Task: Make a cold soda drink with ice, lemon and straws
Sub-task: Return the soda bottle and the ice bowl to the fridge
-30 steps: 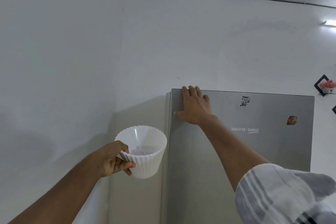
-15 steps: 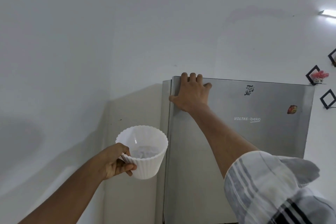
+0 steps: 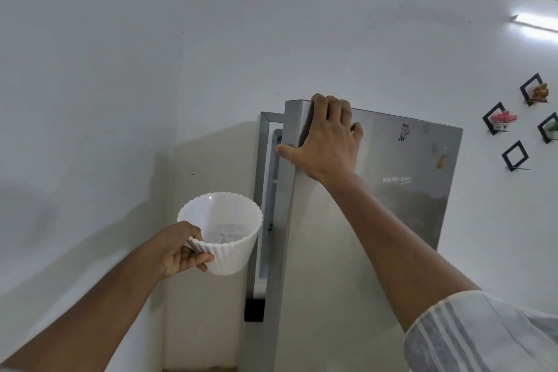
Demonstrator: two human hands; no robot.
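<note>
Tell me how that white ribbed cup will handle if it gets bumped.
The white ribbed cup looks like thin plastic, so probably light. The left hand pinches only its rim, so a knock may tip it. The ribs likely help grip.

The fridge door (image 3: 347, 251) hides the interior; its logo (image 3: 396, 180) is blurred.

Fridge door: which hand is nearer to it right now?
Right. The right hand grips the fridge door at its top corner, fingers over the top edge. The left hand holds the white bowl beside the door.
</note>
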